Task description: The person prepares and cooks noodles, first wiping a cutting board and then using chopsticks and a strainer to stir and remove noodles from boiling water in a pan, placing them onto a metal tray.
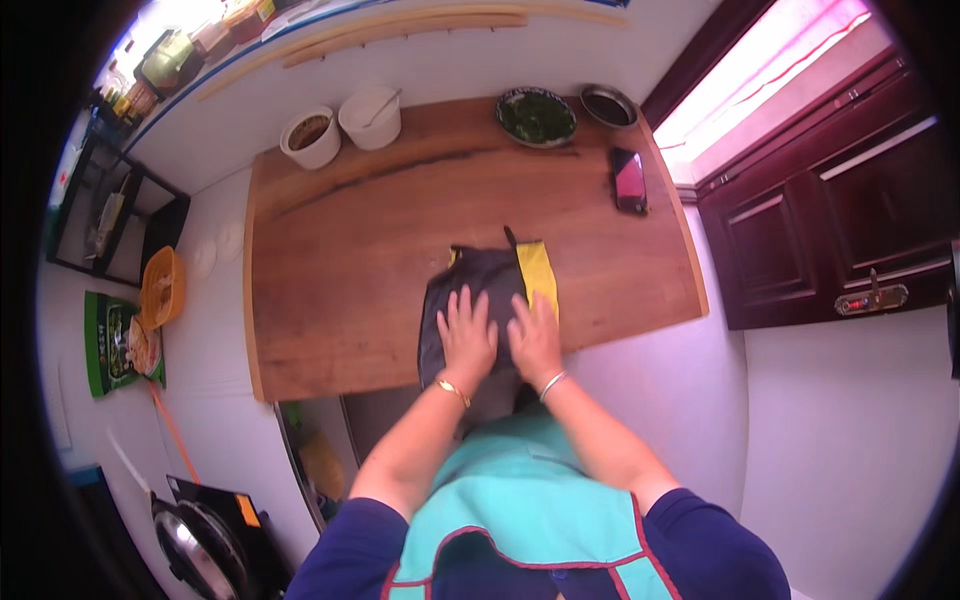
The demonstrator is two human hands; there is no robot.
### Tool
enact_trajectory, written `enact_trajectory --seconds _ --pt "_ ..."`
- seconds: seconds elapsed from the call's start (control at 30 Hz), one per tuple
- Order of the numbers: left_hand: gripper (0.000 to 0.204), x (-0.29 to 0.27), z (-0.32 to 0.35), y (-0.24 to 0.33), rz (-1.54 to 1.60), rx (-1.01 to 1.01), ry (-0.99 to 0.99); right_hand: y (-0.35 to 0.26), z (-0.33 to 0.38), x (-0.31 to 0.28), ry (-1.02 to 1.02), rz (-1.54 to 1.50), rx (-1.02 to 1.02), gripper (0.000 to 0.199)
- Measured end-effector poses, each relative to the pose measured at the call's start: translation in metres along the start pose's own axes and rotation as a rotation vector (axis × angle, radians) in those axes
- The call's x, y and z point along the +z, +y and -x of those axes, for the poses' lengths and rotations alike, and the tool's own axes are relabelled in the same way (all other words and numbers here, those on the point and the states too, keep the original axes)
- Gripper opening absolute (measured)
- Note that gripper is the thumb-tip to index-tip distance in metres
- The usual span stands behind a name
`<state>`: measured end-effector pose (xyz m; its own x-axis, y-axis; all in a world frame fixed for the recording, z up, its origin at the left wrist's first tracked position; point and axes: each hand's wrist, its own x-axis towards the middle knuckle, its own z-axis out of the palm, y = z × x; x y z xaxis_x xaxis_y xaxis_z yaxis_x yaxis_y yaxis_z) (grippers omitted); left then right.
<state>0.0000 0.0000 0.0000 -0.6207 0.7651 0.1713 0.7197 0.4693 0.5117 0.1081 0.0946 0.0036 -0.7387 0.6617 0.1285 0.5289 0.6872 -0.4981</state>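
Note:
A flat black piece (490, 264), seemingly cloth or a soft bag, lies at the near edge of the wooden table (350, 270). Down its right side runs a yellow strip (536, 264), and a short dark tab sticks up from its far edge. My left hand (467, 335) rests palm down on the black part, fingers spread. On the right half, beside the yellow strip, my right hand (535, 338) also lies open with its fingers stretched out. Neither hand grips anything. Its near end is partly hidden by my hands and forearms.
Two white tubs (312, 140) stand at the table's far left, one with a spoon. A plate of dark greens (537, 117), a bowl of dark liquid (609, 106) and a phone (629, 180) sit far right. An orange basket (161, 287) stands left of the table.

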Motion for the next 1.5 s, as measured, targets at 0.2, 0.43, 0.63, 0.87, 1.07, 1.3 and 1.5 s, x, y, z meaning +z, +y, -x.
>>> enact_trajectory --seconds 0.2,0.43,0.63,0.87,1.07,1.3,1.5 --pt "0.056 -0.019 -0.068 -0.02 -0.194 0.009 -0.167 -0.021 -0.072 0.011 -0.058 0.297 -0.066 0.057" --pt "0.052 -0.005 -0.198 -0.06 -0.249 -0.051 -0.15 -0.026 -0.219 0.035 -0.149 0.273 -0.127 0.055" --pt "0.053 -0.006 -0.327 -0.114 -0.289 -0.047 0.017 -0.032 -0.364 0.073 0.003 0.203 -0.331 0.051" --pt "0.049 -0.001 -0.4 -0.147 -0.292 -0.04 0.107 -0.039 -0.443 0.1 -0.017 0.254 -0.345 0.049" --pt "0.048 -0.021 -0.316 -0.146 -0.196 0.03 0.045 -0.059 -0.355 0.086 -0.124 0.281 -0.333 0.051" --pt "0.049 -0.104 -0.22 -0.223 -0.167 -0.016 -0.092 -0.176 -0.278 0.132 -0.271 0.268 -0.29 0.053" --pt "0.049 -0.168 -0.202 -0.351 -0.302 -0.132 -0.008 -0.293 -0.298 0.221 -0.158 0.184 -0.481 0.05"
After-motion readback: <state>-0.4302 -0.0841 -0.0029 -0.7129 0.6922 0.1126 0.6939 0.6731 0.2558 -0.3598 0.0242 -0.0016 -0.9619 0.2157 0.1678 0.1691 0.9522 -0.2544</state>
